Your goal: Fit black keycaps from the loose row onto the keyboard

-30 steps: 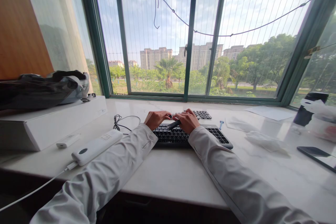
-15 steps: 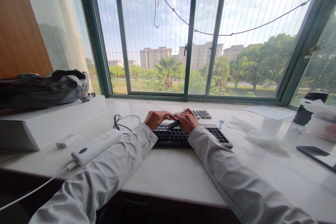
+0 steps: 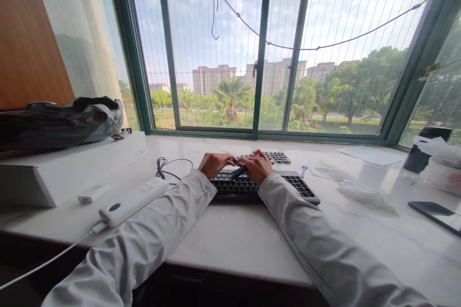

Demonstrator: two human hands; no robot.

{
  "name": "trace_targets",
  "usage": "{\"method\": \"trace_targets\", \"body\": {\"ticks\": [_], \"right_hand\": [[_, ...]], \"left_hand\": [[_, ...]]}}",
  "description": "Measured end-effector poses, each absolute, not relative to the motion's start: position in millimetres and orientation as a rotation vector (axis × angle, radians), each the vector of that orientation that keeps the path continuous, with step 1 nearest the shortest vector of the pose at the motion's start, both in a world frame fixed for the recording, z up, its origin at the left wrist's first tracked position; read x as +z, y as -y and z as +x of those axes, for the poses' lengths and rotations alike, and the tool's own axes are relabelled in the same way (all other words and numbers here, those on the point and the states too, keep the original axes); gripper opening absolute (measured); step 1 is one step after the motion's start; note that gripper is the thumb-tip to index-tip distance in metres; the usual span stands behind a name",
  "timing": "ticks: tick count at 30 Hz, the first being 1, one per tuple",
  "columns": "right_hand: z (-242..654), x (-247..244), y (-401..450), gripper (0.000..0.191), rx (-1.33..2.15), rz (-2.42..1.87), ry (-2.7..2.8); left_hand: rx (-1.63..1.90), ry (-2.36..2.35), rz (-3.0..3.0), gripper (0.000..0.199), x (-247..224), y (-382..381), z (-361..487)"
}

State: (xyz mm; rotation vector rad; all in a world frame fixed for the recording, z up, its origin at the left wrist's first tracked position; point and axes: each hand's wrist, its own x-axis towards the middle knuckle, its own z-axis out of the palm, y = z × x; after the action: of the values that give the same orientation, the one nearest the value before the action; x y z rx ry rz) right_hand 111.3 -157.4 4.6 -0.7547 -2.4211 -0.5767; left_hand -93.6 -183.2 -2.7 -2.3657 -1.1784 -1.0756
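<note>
While the right hand grips a black stick over a black keyboard, I can't tell if the left hand is closed.

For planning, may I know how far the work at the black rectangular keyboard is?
Apparently done: small black keycaps, in rows behind the keyboard. In hand: the right hand holds a dark stick-shaped tool; the left hand seemingly pinches a small dark piece. Left: unclear; hands partly hide the keyboard.
</note>
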Motion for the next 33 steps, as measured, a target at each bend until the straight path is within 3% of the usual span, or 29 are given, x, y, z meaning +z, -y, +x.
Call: {"method": "trace_targets", "body": {"ticks": [33], "right_hand": [[110.8,0.8,154.0,0.014,-0.529,-0.714,2.432]], "left_hand": [[-1.023,1.259,-2.337,0.03,2.5,190.4,-92.1]]}}
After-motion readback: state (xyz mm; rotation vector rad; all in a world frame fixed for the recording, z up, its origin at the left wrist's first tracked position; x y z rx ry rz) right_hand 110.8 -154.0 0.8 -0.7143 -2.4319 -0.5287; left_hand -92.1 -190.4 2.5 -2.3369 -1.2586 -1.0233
